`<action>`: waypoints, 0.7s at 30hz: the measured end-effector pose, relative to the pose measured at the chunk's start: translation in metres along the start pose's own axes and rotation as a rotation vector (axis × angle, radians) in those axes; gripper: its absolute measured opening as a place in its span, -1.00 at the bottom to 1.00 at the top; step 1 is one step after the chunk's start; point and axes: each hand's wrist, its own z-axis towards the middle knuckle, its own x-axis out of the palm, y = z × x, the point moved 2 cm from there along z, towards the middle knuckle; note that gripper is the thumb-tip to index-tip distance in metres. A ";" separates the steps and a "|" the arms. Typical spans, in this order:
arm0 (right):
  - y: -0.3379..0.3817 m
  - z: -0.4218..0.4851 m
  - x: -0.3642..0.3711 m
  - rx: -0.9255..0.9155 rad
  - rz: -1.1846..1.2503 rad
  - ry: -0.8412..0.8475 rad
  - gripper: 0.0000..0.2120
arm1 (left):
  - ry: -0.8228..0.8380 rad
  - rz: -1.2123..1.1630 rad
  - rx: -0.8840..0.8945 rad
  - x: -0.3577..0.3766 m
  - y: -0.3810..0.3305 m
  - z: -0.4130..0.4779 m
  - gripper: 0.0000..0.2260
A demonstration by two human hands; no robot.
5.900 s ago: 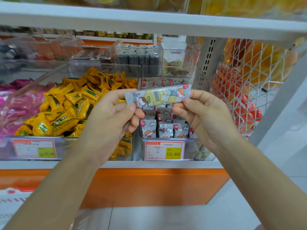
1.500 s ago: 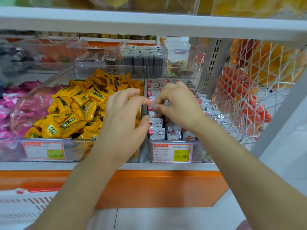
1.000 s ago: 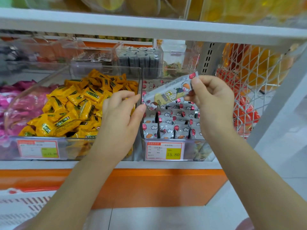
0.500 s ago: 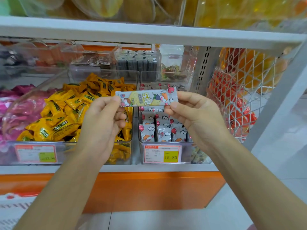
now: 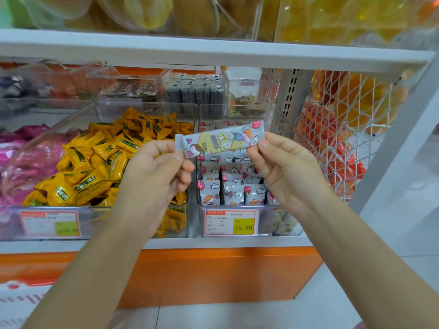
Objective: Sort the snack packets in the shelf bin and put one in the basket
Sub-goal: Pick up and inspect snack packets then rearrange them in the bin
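At the front of the lower shelf, above the clear shelf bin [image 5: 269, 220]:

Item: one snack packet [image 5: 219, 140], long and flat, held level with its right end a little higher, clear of the bin and just above it.

Hold: left hand [image 5: 154, 176] pinches the left end between thumb and forefinger. Right hand [image 5: 287, 169] pinches the right end the same way.

Change: a second and a half ago both hands were down among the bin's packets. The right hand then lifted this one out, and the left has joined it. Judged: selection made, packet under inspection, transfer to the basket not yet done.

Stock remaining: matching packets [image 5: 232, 191] standing in rows in the bin.

Basket: a white edge [image 5: 16, 300] at lower left, probably the basket; too little shows to be sure.

Writing, packet: large stylised characters on a yellow panel with cartoon children and a red balloon; the brand is not legible.

Writing, bin: price label [image 5: 231, 222], red-bordered, "15.80" on a yellow patch; other lines too small.

Neighbour: bin of yellow sweets [image 5: 99, 160], with its own label [image 5: 51, 223], figures blurred.
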 end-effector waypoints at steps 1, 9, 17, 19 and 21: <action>0.000 0.000 -0.001 -0.011 -0.021 -0.017 -0.82 | 0.018 0.031 0.019 0.001 0.000 0.000 -0.85; 0.004 -0.006 0.004 -0.176 -0.443 0.009 -0.81 | 0.004 0.273 0.147 0.004 -0.001 -0.002 -0.77; 0.004 -0.008 0.007 -0.204 -0.535 0.121 -0.74 | -0.078 0.250 0.141 0.000 -0.002 -0.002 -0.85; 0.004 -0.010 0.009 -0.247 -0.619 0.131 -0.80 | -0.056 0.285 0.165 0.000 -0.003 -0.003 -0.79; 0.006 -0.012 0.010 -0.309 -0.688 0.118 -0.86 | -0.014 0.317 0.193 0.002 -0.005 -0.005 -0.78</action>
